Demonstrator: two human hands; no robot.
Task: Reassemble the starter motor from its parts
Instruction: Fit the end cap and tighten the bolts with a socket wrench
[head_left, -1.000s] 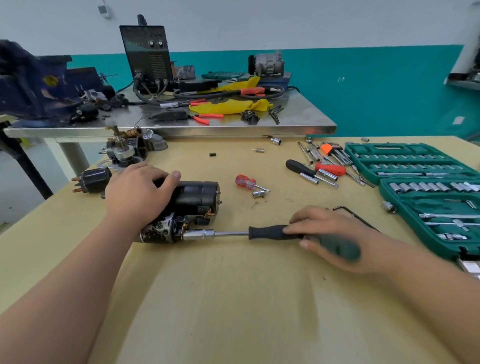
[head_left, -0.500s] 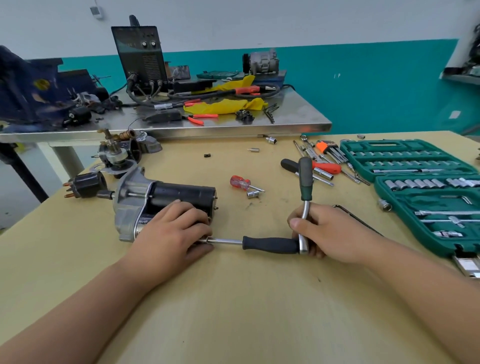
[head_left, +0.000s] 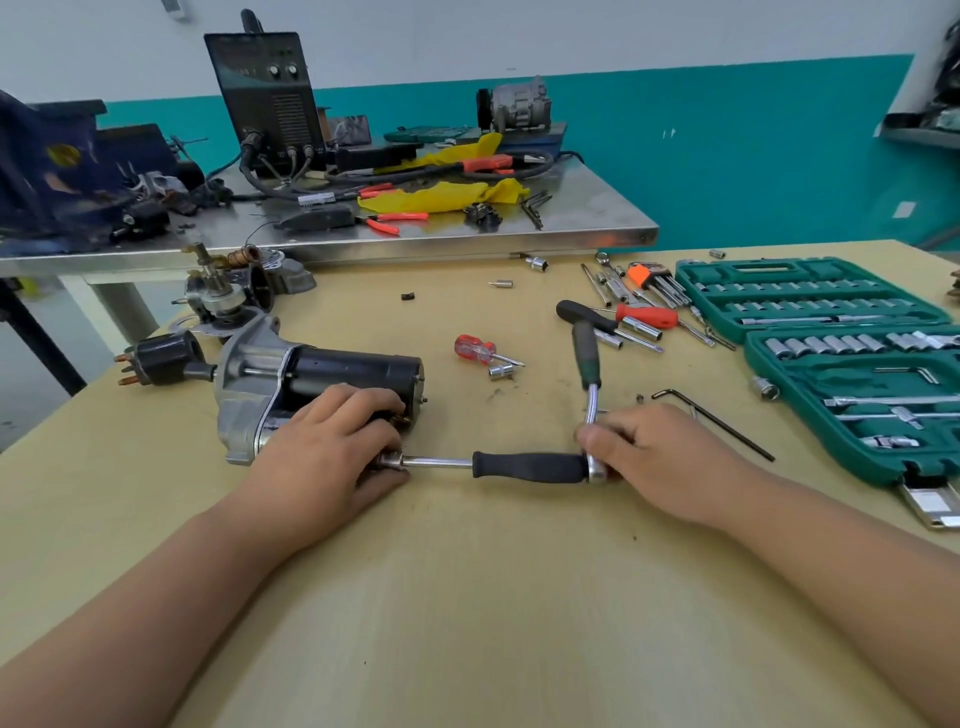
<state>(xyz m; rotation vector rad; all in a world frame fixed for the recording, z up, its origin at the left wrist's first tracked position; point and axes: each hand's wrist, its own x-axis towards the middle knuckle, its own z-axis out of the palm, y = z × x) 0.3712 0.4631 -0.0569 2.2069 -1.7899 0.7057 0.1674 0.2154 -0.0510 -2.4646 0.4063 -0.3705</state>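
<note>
Plainly our starter motor (head_left: 311, 384) lies on its side on the tabletop (head_left: 467, 597); we judge it heavy, rigid and apt to roll. Our left hand (head_left: 332, 441) curls over the barrel's near end, a sound hold, while our right hand (head_left: 660, 457) grips the socket driver (head_left: 530, 466) at its ratchet head.

bright, even, diffuse light; only faint soft shadows on the wooden table (head_left: 467, 597). dull glare on the steel bench (head_left: 571, 228) at 11 o'clock. right hand (head_left: 660, 457) smears slightly at its fingertips. edges bend, blurring at 10 and 2 o'clock.
</note>
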